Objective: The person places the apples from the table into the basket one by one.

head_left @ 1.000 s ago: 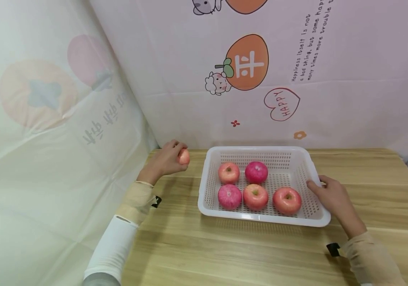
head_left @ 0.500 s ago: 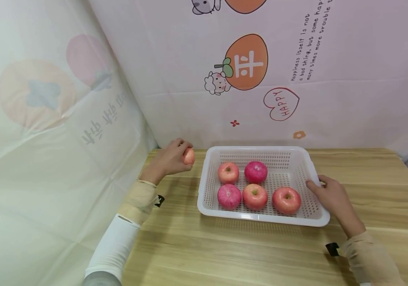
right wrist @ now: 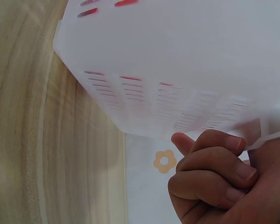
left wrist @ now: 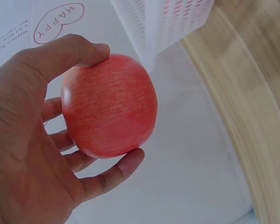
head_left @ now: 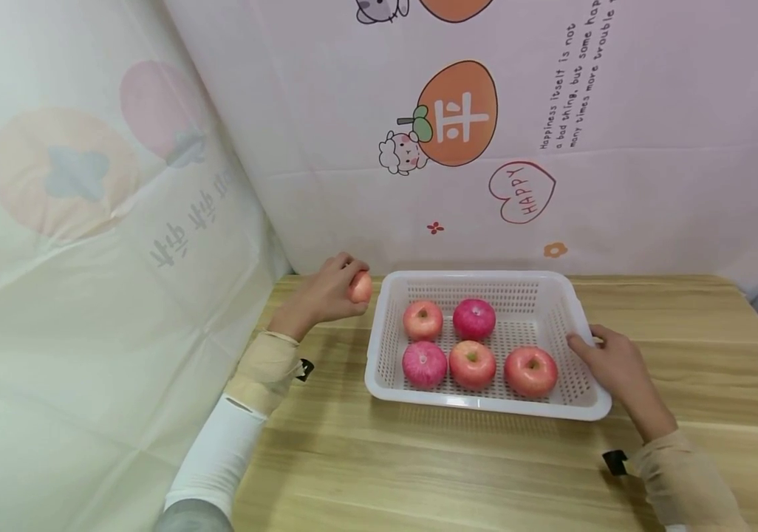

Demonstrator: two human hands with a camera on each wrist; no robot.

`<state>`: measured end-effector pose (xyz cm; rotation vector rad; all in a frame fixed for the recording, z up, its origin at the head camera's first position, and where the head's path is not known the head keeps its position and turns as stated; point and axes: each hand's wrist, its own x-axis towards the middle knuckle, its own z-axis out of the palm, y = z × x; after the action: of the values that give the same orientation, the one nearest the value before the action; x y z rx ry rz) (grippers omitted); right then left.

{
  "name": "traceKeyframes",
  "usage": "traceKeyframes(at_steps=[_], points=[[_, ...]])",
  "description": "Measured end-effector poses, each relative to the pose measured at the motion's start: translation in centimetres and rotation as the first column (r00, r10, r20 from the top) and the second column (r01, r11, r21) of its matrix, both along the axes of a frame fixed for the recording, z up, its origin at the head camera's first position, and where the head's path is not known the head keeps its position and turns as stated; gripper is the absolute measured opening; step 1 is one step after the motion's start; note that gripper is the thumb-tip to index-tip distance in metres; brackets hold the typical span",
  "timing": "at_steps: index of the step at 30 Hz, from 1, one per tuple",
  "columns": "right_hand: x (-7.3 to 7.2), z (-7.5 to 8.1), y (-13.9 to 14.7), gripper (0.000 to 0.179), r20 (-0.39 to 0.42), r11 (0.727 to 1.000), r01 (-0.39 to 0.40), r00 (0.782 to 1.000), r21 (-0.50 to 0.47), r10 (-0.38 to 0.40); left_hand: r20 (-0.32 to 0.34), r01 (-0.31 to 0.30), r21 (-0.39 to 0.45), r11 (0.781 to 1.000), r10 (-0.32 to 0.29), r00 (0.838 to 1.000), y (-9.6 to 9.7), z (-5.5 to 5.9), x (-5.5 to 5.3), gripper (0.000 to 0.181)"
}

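Note:
A red apple (left wrist: 111, 106) is held by my left hand (head_left: 329, 290), thumb on one side and fingers curled round the other. In the head view this hand is just left of the white plastic basket (head_left: 485, 403), above the table's far edge. My right hand (head_left: 618, 364) grips the basket's right rim, thumb over the edge; in the right wrist view its other fingers curl outside the wall (right wrist: 177, 56). Inside the basket lie several apples: two pinkish red ones, with an orange-red apple (head_left: 423, 320), another at front centre (head_left: 472, 365), and one at front right (head_left: 530, 372).
The basket stands on a wood-grain table (head_left: 432, 473). Behind it rises a white printed cloth (head_left: 326, 148), and a second pale cloth (head_left: 86, 310) closes off the left side. Dark clips (head_left: 615, 462) stick out near both wrists.
My left hand has moved right with the apple, closer to the basket's left rim. My right hand stays on the right rim, and the apples in the basket keep their places.

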<state>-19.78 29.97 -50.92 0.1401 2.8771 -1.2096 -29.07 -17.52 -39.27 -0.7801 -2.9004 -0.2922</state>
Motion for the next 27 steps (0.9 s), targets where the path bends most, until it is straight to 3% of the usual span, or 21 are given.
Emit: traceKeyframes(at_steps=[10,27], points=[[0.1,0.0,-0.1,0.072,-0.006,1.0,-0.002,1.0,-0.009,0.002,0.049,0.015,-0.004,1.0,-0.014,0.999,1.3,0.7,0.1,0.066],[-0.2,-0.4,0.1,0.073,-0.008,1.0,0.009,1.0,-0.007,-0.009,0.051,0.029,-0.024,0.999,-0.028,0.998,3.2,1.3,0.0,0.067]])
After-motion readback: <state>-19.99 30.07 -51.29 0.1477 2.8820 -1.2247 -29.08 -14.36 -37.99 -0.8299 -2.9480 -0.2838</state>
